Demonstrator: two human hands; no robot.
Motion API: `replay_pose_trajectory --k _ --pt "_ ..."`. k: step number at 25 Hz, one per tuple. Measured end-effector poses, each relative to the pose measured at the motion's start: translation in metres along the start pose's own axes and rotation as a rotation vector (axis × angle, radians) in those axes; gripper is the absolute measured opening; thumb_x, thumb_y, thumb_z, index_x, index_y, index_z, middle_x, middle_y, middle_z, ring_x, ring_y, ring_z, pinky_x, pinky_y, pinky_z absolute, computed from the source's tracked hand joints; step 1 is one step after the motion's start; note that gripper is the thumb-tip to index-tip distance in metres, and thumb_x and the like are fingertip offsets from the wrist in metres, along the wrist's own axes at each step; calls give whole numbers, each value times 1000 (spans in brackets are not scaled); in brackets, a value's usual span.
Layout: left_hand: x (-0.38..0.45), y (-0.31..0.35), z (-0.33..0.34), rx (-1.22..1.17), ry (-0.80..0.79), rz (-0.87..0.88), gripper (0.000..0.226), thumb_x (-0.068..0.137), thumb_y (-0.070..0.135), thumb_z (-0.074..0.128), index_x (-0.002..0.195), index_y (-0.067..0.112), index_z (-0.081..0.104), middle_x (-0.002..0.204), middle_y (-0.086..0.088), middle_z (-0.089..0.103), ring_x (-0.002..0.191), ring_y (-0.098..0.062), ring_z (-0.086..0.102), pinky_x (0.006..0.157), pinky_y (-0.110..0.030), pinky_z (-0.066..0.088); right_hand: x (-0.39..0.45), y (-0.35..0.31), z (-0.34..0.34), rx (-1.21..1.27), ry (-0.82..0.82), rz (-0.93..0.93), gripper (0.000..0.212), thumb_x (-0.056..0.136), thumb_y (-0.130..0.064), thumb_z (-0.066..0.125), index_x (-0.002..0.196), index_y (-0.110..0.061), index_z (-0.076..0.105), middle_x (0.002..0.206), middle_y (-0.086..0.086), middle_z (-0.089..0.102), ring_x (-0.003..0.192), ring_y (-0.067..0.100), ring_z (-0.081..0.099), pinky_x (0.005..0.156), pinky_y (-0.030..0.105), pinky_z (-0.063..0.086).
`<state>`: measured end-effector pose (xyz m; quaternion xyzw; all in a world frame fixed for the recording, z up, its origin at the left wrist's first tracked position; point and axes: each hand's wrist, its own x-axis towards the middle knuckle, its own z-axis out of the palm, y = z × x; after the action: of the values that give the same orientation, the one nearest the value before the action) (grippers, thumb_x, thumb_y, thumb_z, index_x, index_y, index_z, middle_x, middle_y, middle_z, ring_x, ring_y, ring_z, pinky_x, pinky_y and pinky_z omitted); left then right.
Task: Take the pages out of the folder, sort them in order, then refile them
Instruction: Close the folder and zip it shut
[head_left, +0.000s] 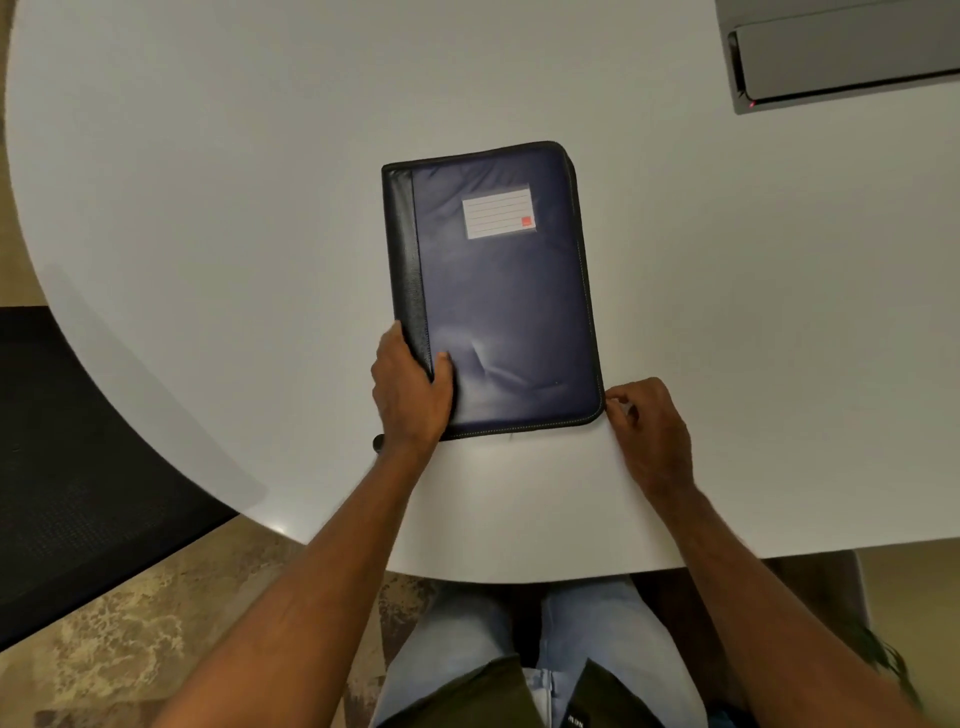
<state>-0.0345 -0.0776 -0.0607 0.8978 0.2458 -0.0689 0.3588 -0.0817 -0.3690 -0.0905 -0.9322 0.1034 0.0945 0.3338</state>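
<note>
Head view: I see the folder (498, 291) lying flat and closed on the white table (208, 208), its near edge close to the table's front edge, label (500, 213) facing up.
Left hand (410, 387): fingers wrapped round the spine side near the near-left corner, thumb lying on the cover; it grips the folder.
Right hand (649, 421): fingertips drawn together at the near-right corner, right on the zipped edge; they look pinched on something small, I judge the zip pull, though I cannot make out the pull itself.
Cover: padded, glossy navy material with soft dents; I expect it to give under pressure and be a little slick.
Spine: darker textured strip, likely the stiffest part and the best place to steady it.
Weight: I guess moderate, easy to pin with one hand.
Handling: I would keep the spine held down and work the zip round the rounded corners slowly, since that is where it may snag.
Pages: none visible; still inside, by my reading.
</note>
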Motion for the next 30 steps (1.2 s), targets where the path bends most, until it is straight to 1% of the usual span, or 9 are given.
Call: replay_pose_trajectory --k 1,3,6,9,12,16,19,23,30 --pt "9 11 15 14 29 -51 66 100 41 57 156 15 35 158 -11 42 141 -33 43 114 -52 38 0 1 0 6 -9 11 3 99 -14 67 101 -12 67 101 -5 56 82 10 57 68 2 38" --pt "20 25 44 111 110 -161 71 102 51 43 161 15 29 167 -12 29 150 -34 33 118 -57 30 -2 6 1 -21 6 6 3 99 -16 67 97 -13 66 99 -6 55 79 8 55 65 5 36" --pt "22 20 66 257 205 -155 70 103 57 28 162 18 30 168 -12 29 150 -32 34 116 -56 30 -8 9 5 -148 121 -101 13 102 -18 62 91 -11 63 95 1 58 73 9 51 61 12 33" --pt "24 11 73 297 250 -125 65 105 53 31 162 20 30 168 -12 29 150 -33 34 116 -55 30 -3 10 14 -226 216 -134 23 102 -25 53 87 -9 61 90 7 60 69 19 54 61 27 40" --pt "22 9 75 315 271 -118 65 106 50 32 163 19 29 168 -14 28 150 -33 34 116 -54 29 22 6 14 -212 237 -119 23 102 -28 55 90 -10 62 92 8 61 73 24 58 69 30 39" --pt "23 7 77 338 283 -99 65 106 50 32 163 18 28 168 -14 27 150 -34 34 116 -54 29 80 -10 6 -155 219 -159 14 100 -21 66 91 -13 59 98 6 60 81 26 58 74 37 42" --pt "24 7 77 336 303 -101 64 106 48 34 163 18 29 168 -14 28 150 -34 34 116 -53 29 122 -23 4 -104 211 -191 15 100 -25 65 92 -14 60 98 6 60 81 25 58 74 36 43" --pt "22 5 78 342 316 -94 64 107 49 35 163 19 28 169 -14 26 151 -34 33 118 -54 28 171 -38 2 -90 210 -200 21 101 -34 64 97 -14 60 103 6 59 82 21 59 74 40 50" --pt "23 4 80 371 336 -99 64 107 48 38 163 19 28 169 -14 27 150 -35 34 118 -55 29 248 -64 1 -65 243 -235 22 99 -41 62 97 -20 60 106 -1 58 82 17 59 71 29 40"
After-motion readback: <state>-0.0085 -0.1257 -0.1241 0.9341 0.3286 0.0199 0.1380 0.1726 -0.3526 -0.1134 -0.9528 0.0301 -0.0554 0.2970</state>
